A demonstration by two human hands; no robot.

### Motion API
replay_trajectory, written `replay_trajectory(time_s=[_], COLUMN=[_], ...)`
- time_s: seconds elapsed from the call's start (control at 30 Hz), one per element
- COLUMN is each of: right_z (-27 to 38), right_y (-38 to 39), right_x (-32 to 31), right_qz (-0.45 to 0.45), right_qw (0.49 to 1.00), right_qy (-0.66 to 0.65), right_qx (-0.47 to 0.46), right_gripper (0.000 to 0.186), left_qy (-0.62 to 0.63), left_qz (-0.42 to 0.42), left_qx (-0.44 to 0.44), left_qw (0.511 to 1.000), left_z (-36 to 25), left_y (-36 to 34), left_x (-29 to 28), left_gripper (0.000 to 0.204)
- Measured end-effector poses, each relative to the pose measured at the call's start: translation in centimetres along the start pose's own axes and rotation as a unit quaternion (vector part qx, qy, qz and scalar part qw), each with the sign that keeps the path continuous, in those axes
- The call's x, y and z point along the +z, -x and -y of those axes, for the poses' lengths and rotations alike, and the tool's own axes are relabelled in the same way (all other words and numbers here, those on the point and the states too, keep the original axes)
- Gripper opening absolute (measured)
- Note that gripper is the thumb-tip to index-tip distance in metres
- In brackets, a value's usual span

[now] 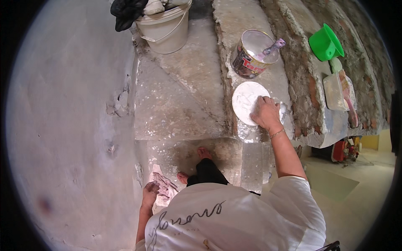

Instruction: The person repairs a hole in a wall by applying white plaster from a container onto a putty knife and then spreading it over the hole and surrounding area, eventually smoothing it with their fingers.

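Note:
My right hand rests on a white round lid lying on a concrete step, its fingers curled onto the lid's right part. Behind the lid stands a dark printed tin with a purple, smeared handled tool leaning out of it. My left hand hangs low by my side with loosely bent fingers and nothing visible in it, near a crumpled pinkish cloth below.
A white bucket with dark items on top stands upper left. Rough steps hold a green scoop and a clear container with pink tools. A plastered wall borders the left; a lower floor shows right.

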State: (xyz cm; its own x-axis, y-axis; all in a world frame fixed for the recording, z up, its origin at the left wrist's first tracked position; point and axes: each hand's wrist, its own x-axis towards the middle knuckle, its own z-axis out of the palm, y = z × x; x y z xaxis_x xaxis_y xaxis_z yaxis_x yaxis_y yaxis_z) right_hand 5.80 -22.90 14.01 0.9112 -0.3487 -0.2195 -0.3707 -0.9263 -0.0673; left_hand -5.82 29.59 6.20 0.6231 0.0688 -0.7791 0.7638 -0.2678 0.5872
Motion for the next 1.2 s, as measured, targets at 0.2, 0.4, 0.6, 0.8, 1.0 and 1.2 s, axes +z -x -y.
replay_trajectory(time_s=[0.2, 0.4, 0.6, 0.8, 1.0, 1.2], right_z=[1.2, 2.1, 1.9, 2.1, 2.0, 1.7], right_y=[-0.2, -0.2, -0.1, 0.1, -0.9, -3.3], right_x=[1.3, 0.7, 1.6, 3.2, 2.3, 2.2], right_qz=[0.008, -0.033, -0.021, 0.004, 0.057, -0.161], right_qw=[0.999, 0.995, 0.991, 0.993, 0.998, 0.980], right_qy=[0.029, 0.026, 0.098, 0.098, 0.014, -0.057], right_qx=[-0.035, -0.086, -0.088, -0.068, -0.036, -0.100], right_gripper=[0.043, 0.031, 0.022, 0.022, 0.017, 0.017], left_qy=[0.028, 0.067, 0.038, 0.057, 0.052, 0.065], left_qz=[-0.013, -0.013, -0.013, -0.017, -0.019, -0.012], left_qx=[-0.012, -0.013, -0.019, -0.008, -0.005, -0.004], left_qw=[0.999, 0.998, 0.999, 0.998, 0.998, 0.998], left_z=[0.6, 0.3, 0.2, 0.1, 0.3, 0.1], left_y=[0.8, 1.1, 1.0, 1.0, 0.6, 0.7], left_x=[-0.5, 0.2, -0.1, -0.1, -0.2, -0.4], left_gripper=[0.028, 0.027, 0.032, 0.029, 0.028, 0.028])
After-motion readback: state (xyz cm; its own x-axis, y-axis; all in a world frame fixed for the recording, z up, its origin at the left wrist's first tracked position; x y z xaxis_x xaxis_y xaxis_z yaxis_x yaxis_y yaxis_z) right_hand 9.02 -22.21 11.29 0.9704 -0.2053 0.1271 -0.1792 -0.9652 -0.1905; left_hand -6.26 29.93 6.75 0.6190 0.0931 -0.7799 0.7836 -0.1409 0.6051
